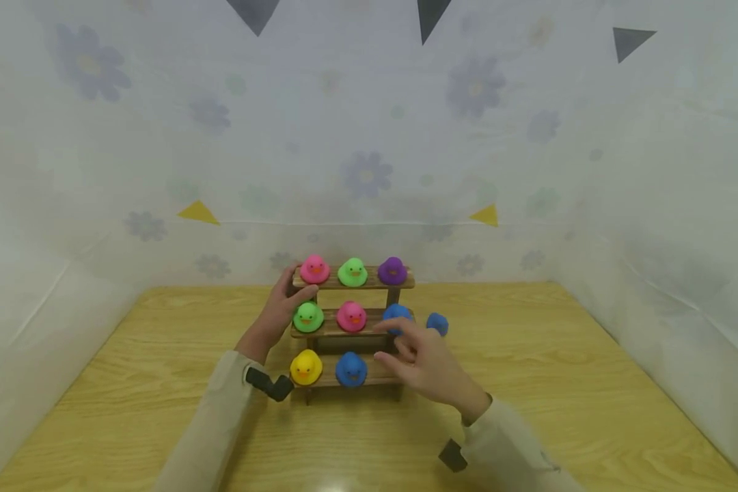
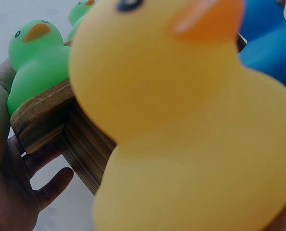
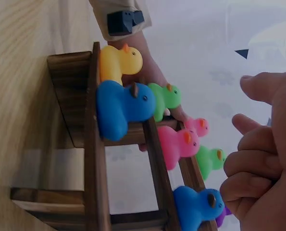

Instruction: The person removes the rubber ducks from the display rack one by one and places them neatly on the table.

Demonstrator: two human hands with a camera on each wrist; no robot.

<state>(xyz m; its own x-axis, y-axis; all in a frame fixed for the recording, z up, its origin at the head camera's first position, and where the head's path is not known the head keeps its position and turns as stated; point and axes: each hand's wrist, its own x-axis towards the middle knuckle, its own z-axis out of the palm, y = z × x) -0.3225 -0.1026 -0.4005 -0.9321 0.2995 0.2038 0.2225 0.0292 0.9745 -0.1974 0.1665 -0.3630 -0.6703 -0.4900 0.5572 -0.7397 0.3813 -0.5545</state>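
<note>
A three-tier wooden display stand (image 1: 369,378) bears rubber ducks. Pink (image 1: 315,270), light green (image 1: 352,272) and purple (image 1: 393,271) ducks sit on top. The middle tier has a green duck (image 1: 308,317), a pink duck (image 1: 352,316) and a blue duck (image 1: 397,313), partly covered by fingers. Below are a yellow duck (image 1: 306,367) and a blue duck (image 1: 351,370). My left hand (image 1: 275,316) grips the stand's left side, some fingers behind it. My right hand (image 1: 429,363) hovers before the right end, thumb and index finger apart, other fingers curled, holding nothing.
Another blue duck (image 1: 437,324) lies on the wood-grain table (image 1: 510,342), right of the stand and just beyond my right hand. A pale flowered cloth (image 1: 369,123) hangs behind and along both sides.
</note>
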